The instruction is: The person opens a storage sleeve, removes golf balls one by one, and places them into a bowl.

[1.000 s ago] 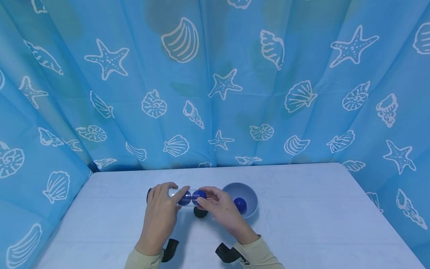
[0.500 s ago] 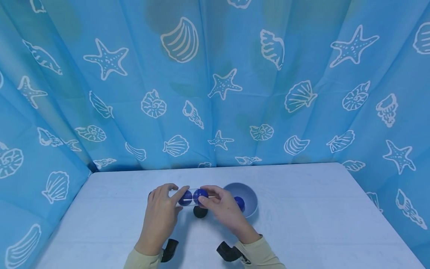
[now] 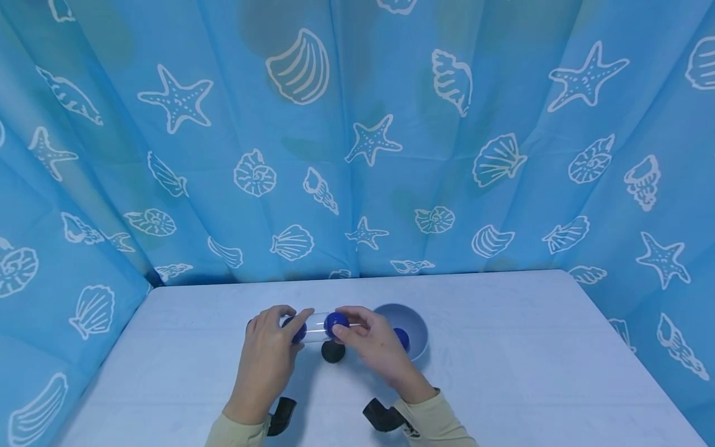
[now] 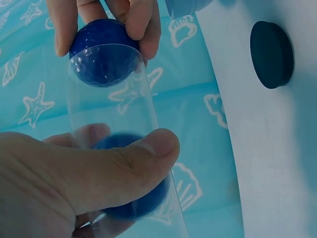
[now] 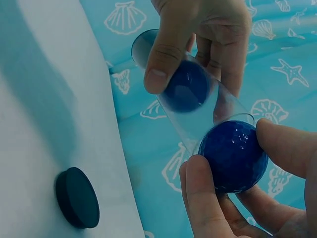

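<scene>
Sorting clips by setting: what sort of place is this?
Likely a staged recording booth: a seashell-print blue curtain encloses a plain white table holding only a bowl, cap and tube.

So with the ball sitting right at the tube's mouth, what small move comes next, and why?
Probably a short push of the ball into the tube. The right hand pinches it at the open rim, only partly in, while the left hand holds the tube, which already has one ball further down. The cap lies on the table, so the end is open.
</scene>
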Tool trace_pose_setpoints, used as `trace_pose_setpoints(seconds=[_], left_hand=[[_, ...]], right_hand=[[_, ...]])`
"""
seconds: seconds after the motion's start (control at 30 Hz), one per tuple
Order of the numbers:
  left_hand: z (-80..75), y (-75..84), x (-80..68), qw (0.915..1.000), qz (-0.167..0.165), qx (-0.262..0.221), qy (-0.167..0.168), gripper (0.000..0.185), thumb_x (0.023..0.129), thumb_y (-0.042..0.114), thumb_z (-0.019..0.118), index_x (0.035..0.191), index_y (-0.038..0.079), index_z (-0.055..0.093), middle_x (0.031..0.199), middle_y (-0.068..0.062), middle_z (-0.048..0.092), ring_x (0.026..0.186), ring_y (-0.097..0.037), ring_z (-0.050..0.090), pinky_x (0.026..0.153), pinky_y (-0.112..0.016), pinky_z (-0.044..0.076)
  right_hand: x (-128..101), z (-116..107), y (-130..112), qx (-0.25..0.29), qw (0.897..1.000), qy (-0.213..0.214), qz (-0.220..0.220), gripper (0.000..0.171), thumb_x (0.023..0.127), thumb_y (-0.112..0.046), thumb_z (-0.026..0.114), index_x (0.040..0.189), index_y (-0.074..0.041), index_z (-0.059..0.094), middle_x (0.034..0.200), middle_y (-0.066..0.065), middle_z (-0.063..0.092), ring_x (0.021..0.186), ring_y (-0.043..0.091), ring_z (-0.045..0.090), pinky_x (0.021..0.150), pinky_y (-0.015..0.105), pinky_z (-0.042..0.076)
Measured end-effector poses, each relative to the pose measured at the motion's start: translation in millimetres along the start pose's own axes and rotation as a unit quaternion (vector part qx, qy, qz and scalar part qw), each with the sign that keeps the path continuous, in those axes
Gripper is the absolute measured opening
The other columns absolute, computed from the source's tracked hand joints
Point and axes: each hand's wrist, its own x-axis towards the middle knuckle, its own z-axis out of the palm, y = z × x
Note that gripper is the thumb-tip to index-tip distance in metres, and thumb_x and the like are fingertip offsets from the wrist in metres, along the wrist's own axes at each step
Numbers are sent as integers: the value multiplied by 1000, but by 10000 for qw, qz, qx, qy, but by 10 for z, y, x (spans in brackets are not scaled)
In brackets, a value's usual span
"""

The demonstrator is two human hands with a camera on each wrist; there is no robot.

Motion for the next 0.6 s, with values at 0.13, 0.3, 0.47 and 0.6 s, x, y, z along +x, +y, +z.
trace_pose_setpoints(seconds=[0.13, 0.3, 0.47, 0.6], left_hand=[[4, -4, -4, 10000, -26, -15, 15, 63, 69, 5, 92, 127, 20, 71, 118, -15, 63, 112, -36, 58, 103, -56, 45], [9, -7, -10, 10000, -59, -43, 15, 65, 68, 3, 92, 127, 21, 70, 120, -16, 63, 112, -36, 58, 104, -56, 45], [7, -4, -10, 10000, -62, -45, 33, 66, 67, 3, 93, 127, 20, 70, 119, -16, 63, 112, -36, 59, 103, -56, 45], [5, 2, -9, 10000, -48, -63, 47, 66, 67, 3, 93, 127, 20, 70, 118, -16, 63, 111, -36, 59, 103, -56, 46]], right_hand=[[4, -29, 8, -282, 9995, 129, -69, 51, 98, -34, 67, 141, -9, 55, 130, 11, 62, 110, 22, 67, 98, 43, 53], [14, -69, 17, -579, 9976, 299, -217, 50, 97, -35, 69, 139, -10, 58, 129, 11, 63, 111, 22, 67, 97, 42, 54], [24, -114, 19, -841, 9944, 537, -352, 49, 95, -35, 70, 136, -10, 60, 132, 13, 62, 114, 26, 65, 95, 43, 55], [31, -139, 23, -1187, 9886, 840, -385, 48, 94, -34, 73, 135, -12, 61, 132, 11, 62, 116, 29, 63, 92, 43, 57]])
